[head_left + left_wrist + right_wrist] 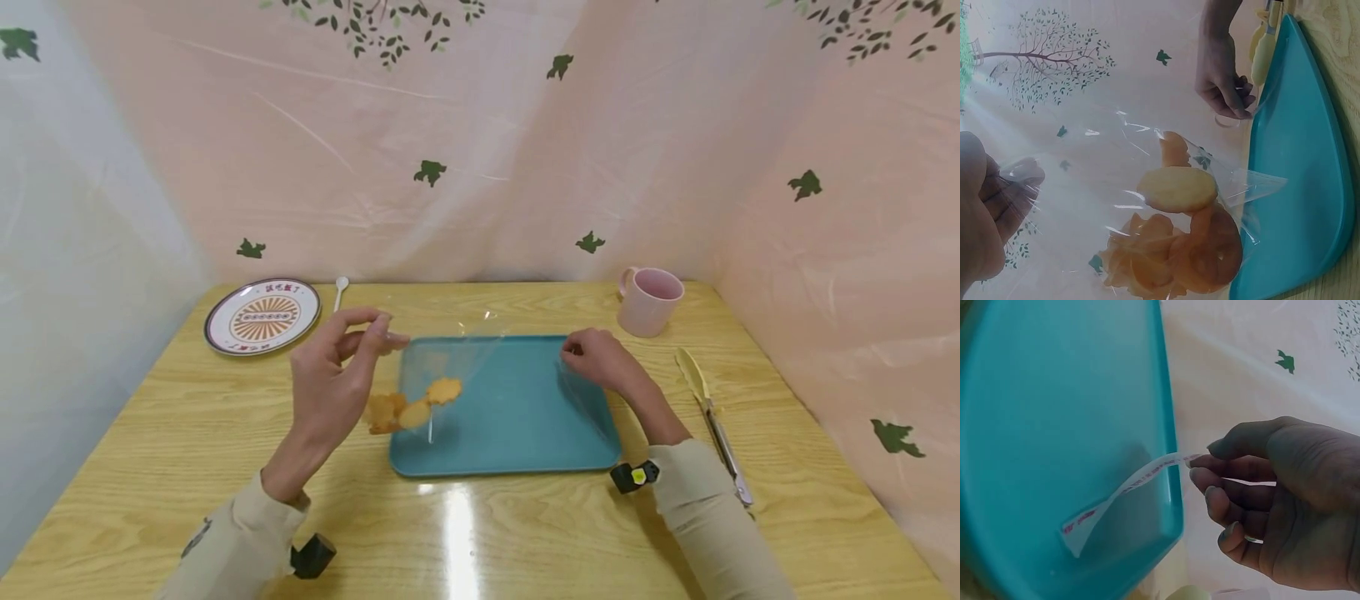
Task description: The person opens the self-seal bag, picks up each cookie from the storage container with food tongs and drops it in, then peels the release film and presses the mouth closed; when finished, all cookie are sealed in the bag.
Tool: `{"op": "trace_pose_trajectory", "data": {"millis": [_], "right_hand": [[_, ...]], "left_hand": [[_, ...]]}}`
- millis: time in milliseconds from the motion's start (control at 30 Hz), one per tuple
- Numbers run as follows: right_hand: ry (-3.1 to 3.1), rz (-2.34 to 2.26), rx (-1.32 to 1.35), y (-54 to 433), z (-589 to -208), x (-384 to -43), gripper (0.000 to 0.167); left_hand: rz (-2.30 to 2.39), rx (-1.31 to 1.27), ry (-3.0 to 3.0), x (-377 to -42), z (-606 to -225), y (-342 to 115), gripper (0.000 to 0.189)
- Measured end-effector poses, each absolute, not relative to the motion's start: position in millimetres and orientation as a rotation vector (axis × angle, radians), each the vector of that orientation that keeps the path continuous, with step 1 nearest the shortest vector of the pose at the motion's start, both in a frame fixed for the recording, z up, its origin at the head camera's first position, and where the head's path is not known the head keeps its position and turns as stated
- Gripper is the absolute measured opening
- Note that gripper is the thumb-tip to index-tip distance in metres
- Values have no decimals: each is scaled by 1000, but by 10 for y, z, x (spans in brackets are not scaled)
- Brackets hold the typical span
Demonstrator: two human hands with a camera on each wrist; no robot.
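My left hand (333, 379) pinches the top of a clear plastic bag (1094, 187), which hangs over the left end of the blue tray (510, 417). Inside the bag's lower part lie several orange-brown crackers (414, 412), one oval and others scalloped. Over the tray's right side, my right hand (600, 358) pinches one end of a thin, translucent strip (1141, 475) with red print between thumb and forefinger. The strip dangles in a curl against the tray in the right wrist view. That hand's other fingers are curled loosely.
A patterned plate (262, 317) sits at the back left beside a small white spoon (341, 287). At the back right stands a pink mug (649, 302). Tongs with yellowish tips (712, 425) lie to the right of the tray. Draped cloth walls (487, 167) enclose the table.
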State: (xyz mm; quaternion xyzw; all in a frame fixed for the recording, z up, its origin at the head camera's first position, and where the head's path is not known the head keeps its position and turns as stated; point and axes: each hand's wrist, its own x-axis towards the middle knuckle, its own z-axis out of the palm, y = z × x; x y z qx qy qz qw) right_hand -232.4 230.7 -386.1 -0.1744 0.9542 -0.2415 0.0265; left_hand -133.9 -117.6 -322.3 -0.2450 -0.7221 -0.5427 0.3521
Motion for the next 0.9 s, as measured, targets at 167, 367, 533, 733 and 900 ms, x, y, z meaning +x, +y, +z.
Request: {"op": "trace_pose_trajectory", "data": {"millis": [167,367,533,733,900], "right_hand": [[2929,-668,-475,2310,-3911,-2342,15],[2940,-614,-426,2312,-3946,-2348,17],[2913,-657,-473,2332,-3962,-2351,17],[2872,-709,-541,2362,-3961,-2357,14],[2874,-692,-532,2366,-3966,-2353,13]], "left_hand": [[-1396,-641,-1870,-1337,-3225,-1176,11],[-1408,-654,-1859,-1340,-3225,-1178,11],[-1405,-660,-1860,-1339,-3224,-1180,12],[-1404,-658,-1867,-1336,-3223,-1178,13],[-1410,-664,-1858,-1336,-3220,-1175,13]]}}
